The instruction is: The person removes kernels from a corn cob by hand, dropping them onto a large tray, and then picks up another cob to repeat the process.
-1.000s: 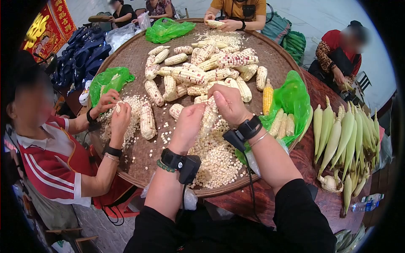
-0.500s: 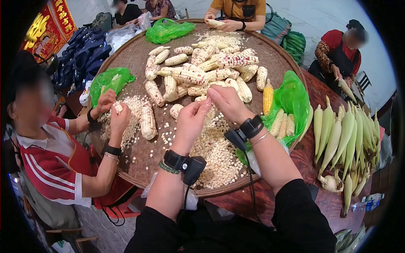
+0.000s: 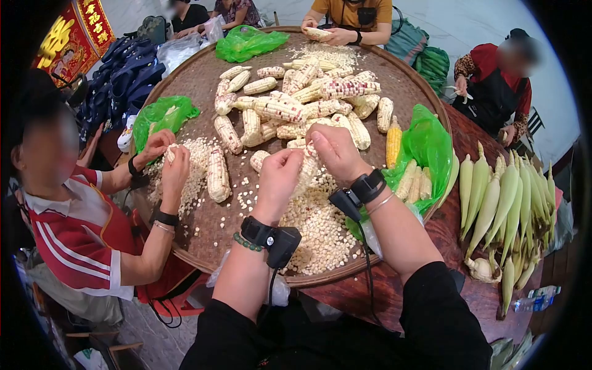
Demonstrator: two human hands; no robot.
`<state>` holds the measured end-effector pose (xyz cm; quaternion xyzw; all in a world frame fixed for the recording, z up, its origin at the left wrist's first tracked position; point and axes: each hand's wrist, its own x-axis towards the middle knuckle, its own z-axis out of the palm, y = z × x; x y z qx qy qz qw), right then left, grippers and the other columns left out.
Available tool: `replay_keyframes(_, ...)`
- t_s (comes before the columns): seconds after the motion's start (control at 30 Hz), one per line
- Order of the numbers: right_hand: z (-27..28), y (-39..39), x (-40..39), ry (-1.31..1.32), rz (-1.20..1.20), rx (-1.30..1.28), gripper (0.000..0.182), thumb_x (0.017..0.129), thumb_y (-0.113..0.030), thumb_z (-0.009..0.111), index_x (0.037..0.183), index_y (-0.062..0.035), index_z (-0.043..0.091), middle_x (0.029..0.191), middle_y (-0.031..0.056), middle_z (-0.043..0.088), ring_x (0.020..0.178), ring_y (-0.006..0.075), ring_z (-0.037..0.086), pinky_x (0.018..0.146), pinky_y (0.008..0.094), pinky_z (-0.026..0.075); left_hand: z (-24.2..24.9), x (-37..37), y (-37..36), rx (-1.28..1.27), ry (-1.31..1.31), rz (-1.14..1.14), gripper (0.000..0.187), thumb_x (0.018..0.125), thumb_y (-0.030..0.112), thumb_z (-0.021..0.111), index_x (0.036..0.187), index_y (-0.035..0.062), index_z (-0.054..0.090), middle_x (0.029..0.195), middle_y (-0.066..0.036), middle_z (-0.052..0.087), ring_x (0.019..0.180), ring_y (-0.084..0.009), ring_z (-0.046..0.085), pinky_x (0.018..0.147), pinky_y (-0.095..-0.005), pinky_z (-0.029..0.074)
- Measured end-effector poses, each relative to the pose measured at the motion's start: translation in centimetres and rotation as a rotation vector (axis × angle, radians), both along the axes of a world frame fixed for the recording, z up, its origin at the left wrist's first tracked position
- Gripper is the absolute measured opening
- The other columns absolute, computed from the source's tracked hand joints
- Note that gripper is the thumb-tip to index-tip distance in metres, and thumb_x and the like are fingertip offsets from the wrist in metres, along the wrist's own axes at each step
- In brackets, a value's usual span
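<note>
My left hand (image 3: pixel 280 180) and my right hand (image 3: pixel 335 148) are close together above the near part of a round woven tray (image 3: pixel 213 237). Both have curled fingers around a pale corn cob (image 3: pixel 307 168), which shows between them and is partly hidden by the hands. Loose kernels (image 3: pixel 317 231) lie heaped below my wrists. Just beyond my hands is a pile of white and purple-speckled cobs (image 3: pixel 277 110). A yellow cob (image 3: pixel 393 145) lies to the right, beside a green plastic bag (image 3: pixel 425 139) with several pale cobs.
At the left a co-worker's hands (image 3: pixel 166 154) hold corn over the tray. Another person's hands (image 3: pixel 330 36) hold a cob at the far rim. Husked corn ears (image 3: pixel 509 191) are heaped on the wooden table (image 3: pixel 394 290) at right, where a person (image 3: pixel 499 86) sits.
More of the cob shows between my hands, which have shifted only slightly. The person at the right has moved their hands apart.
</note>
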<state>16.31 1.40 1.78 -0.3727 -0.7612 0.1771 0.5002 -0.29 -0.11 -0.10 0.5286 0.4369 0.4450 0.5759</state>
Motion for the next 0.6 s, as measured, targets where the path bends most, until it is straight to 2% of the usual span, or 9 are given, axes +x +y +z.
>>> replay_keyframes(0.03, -0.08, 0.13, 0.05, 0.001, -0.001, 0.000, 0.034, 0.095, -0.027, 0.046, 0.075, -0.0009, 0.052, 0.065, 0.0188, 0.050, 0.060, 0.0372, 0.051, 0.056, 0.0419, 0.041, 0.05, -0.11, -0.05, 0.000, 0.001, -0.001, 0.024, 0.095, 0.017, 0.055, 0.103, -0.0025, 0.066, 0.087, 0.002, 0.062, 0.077, -0.0045, 0.050, 0.070, -0.0206, 0.038)
replay_keyframes(0.1, -0.33, 0.40, 0.28, 0.004, -0.006, 0.017, 0.034, 0.095, -0.028, 0.045, 0.076, -0.0009, 0.053, 0.064, 0.0188, 0.050, 0.060, 0.0374, 0.051, 0.057, 0.0420, 0.041, 0.12, -0.22, -0.25, 0.089, -0.240, -0.070, 0.025, 0.094, 0.019, 0.056, 0.103, -0.0024, 0.066, 0.092, 0.000, 0.063, 0.083, -0.0067, 0.053, 0.076, -0.0228, 0.040)
replay_keyframes(0.23, -0.58, 0.57, 0.51, 0.006, -0.028, 0.009, 0.034, 0.096, -0.028, 0.045, 0.076, -0.0009, 0.053, 0.065, 0.0188, 0.051, 0.061, 0.0377, 0.052, 0.057, 0.0421, 0.042, 0.61, 0.66, -0.42, 0.101, -0.181, -0.049, 0.026, 0.093, 0.017, 0.059, 0.104, -0.0047, 0.066, 0.093, -0.003, 0.066, 0.085, -0.0072, 0.056, 0.076, -0.0216, 0.043)
replay_keyframes(0.33, -0.66, 0.60, 0.52, 0.014, -0.023, 0.010, 0.034, 0.096, -0.029, 0.045, 0.077, -0.0009, 0.053, 0.065, 0.0188, 0.051, 0.061, 0.0379, 0.052, 0.057, 0.0422, 0.042, 0.37, 0.47, -0.23, 0.083, -0.143, -0.113, 0.028, 0.092, 0.018, 0.060, 0.107, -0.0048, 0.065, 0.095, -0.003, 0.067, 0.088, -0.0073, 0.057, 0.080, -0.0213, 0.044)
replay_keyframes(0.6, -0.23, 0.06, 0.25, 0.002, -0.009, 0.016, 0.034, 0.096, -0.027, 0.043, 0.079, -0.0003, 0.054, 0.067, 0.0183, 0.052, 0.062, 0.0363, 0.052, 0.058, 0.0405, 0.042, 0.32, 0.27, -0.26, 0.078, -0.123, -0.089, 0.028, 0.092, 0.019, 0.060, 0.103, -0.0049, 0.066, 0.090, -0.001, 0.066, 0.082, -0.0062, 0.056, 0.073, -0.0219, 0.044)
